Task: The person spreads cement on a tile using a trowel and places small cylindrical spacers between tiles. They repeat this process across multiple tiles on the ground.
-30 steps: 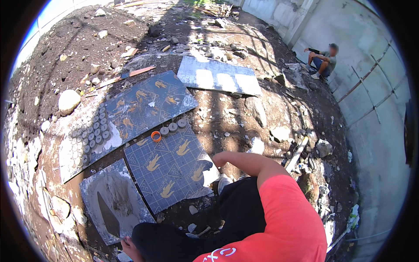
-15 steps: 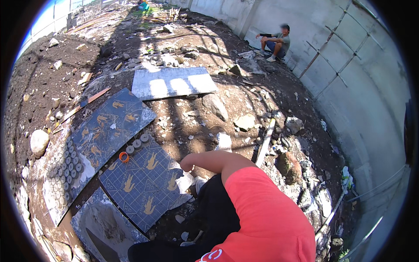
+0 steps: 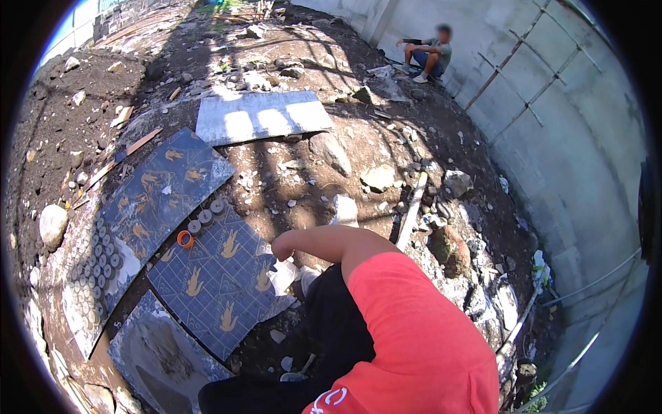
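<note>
Outdoors, head camera: a person in a red shirt (image 3: 414, 303) and dark trousers (image 3: 331, 324), seen from above on stony, sun-dappled ground.
Right hand (image 3: 281, 247): poised at the end of a bent, bare forearm, just beside the right-hand corner of a patterned board; its fingers are turned from the lens, and from where I stand I cannot tell whether they are apart, together or clamped on something.
Left hand: out of view.
Patterned board (image 3: 214, 276): dark blue with pale grid lines and gold figures, flat on the ground to the left of the right hand; its corner nearest the hand shows ragged and white in the sun.
Orange ring (image 3: 185, 239): by the board's upper left edge, at the near end of a short row of grey discs (image 3: 205, 217).
Grey mix (image 3: 169, 359): spread on a smaller, worn board (image 3: 143, 303), just beside the patterned one at lower left.
Longer board (image 3: 172, 179): dark with gold figures, its lower left end crowded with rows of matching discs (image 3: 102, 265).
Pale board (image 3: 262, 114): farther off, crossed by bright patches of sunlight.
Wall (image 3: 586, 159): grey, with a frame of thin poles (image 3: 527, 103) against it; a co-worker (image 3: 431, 58) sits at its foot, well apart from the boards.
</note>
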Tool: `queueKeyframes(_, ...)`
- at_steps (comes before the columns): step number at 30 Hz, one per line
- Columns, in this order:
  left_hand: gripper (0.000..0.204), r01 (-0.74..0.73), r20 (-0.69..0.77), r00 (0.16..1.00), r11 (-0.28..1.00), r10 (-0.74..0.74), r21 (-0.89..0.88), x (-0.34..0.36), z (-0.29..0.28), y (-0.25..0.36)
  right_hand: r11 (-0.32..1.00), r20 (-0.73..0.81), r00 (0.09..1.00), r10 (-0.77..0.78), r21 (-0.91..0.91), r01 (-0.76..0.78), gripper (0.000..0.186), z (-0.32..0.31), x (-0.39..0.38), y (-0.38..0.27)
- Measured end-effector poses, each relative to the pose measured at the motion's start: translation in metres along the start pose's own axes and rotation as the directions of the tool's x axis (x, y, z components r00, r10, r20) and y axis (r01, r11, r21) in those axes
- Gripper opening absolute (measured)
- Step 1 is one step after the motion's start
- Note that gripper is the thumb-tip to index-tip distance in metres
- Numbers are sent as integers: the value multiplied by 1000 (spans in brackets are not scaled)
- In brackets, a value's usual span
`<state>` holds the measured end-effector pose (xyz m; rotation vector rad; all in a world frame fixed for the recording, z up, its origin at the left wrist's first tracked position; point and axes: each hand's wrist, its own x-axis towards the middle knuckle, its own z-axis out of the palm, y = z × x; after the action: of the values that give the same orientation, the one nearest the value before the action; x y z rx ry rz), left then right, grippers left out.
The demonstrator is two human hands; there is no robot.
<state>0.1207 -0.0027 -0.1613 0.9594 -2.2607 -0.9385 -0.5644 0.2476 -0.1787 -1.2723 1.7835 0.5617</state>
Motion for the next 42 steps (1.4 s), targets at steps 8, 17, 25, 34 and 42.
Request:
queueKeyframes(8,50,601,158,789,799,-594,2,-5,2,22,960,6,998,-67,-273,66,29,7,5,1)
queueKeyframes(17,42,688,-18,693,670,-720,-279,-15,9,103,720,79,904,-420,-577,385,26,9,-45,23)
queueKeyframes(25,42,864,219,416,308,-883,-397,1,2,131,956,-12,972,-236,-181,230,28,17,-49,61)
queueKeyframes(34,41,863,301,468,355,-831,-360,23,27,95,973,-32,999,11,230,-3,38,-11,-73,12)
queueKeyframes(42,41,908,295,395,321,-870,-268,27,30,90,974,-58,994,94,211,-80,40,-3,-82,18)
